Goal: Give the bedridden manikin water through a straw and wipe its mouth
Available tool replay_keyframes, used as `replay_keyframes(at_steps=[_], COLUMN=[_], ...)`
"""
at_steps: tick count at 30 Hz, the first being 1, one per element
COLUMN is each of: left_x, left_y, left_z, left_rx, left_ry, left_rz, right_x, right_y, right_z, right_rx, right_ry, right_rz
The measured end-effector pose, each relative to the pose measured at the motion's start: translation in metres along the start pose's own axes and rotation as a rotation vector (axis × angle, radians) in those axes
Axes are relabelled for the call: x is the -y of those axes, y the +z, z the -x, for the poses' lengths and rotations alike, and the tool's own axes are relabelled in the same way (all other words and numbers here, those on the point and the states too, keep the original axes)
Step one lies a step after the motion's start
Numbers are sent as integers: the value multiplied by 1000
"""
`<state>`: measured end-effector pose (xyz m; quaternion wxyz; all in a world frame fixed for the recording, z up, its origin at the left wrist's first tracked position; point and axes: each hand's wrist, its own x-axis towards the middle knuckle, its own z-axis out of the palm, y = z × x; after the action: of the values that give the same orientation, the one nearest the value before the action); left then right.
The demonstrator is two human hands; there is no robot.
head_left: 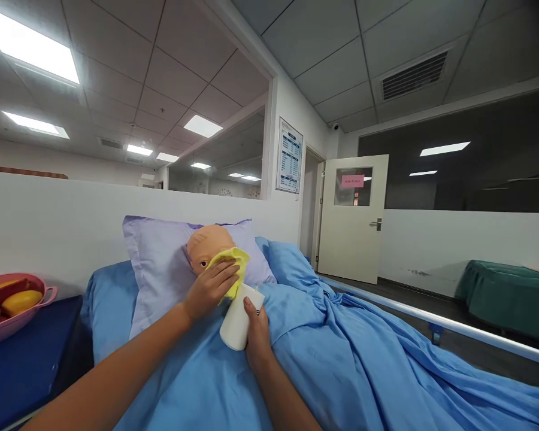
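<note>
A bald mannequin head [212, 239] lies face up on a lilac pillow [155, 251], one eye showing. My left hand [213, 284] presses a yellow cloth [236, 258] over the lower part and one side of its face. The fingers lie close together on the cloth, and the mouth is hidden. Just below, my right hand [257, 332] is wrapped around a white cup [237, 323], which leans near the cloth, its upper end next to the chin area. The inside of the cup cannot be seen. Blue bedding [305, 335] covers the body.
At the left, a pink basin [40, 308] with yellow and red fruit-like things stands on a dark blue surface [31, 365]. A white bed rail [431, 320] runs along the right. Beyond it are an open door [350, 239] and a green-covered object [507, 299].
</note>
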<state>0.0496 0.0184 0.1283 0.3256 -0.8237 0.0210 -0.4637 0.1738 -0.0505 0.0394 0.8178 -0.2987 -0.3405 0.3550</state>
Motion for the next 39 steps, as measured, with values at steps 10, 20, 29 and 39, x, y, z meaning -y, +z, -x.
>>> replay_keyframes(at_steps=[10, 20, 29, 39], left_x=[-23, -7, 0, -24], left_y=[17, -1, 17, 7], left_z=[46, 14, 30, 112], left_rx=[125, 29, 81, 94], left_ry=[-96, -36, -46, -662], left_rz=[-16, 62, 33, 407], right_x=[3, 6, 3, 0], right_y=[-1, 0, 0, -3], right_z=[3, 3, 2, 2], right_rx=[13, 21, 8, 38], right_ry=[67, 73, 58, 69], right_rz=[-27, -10, 32, 46])
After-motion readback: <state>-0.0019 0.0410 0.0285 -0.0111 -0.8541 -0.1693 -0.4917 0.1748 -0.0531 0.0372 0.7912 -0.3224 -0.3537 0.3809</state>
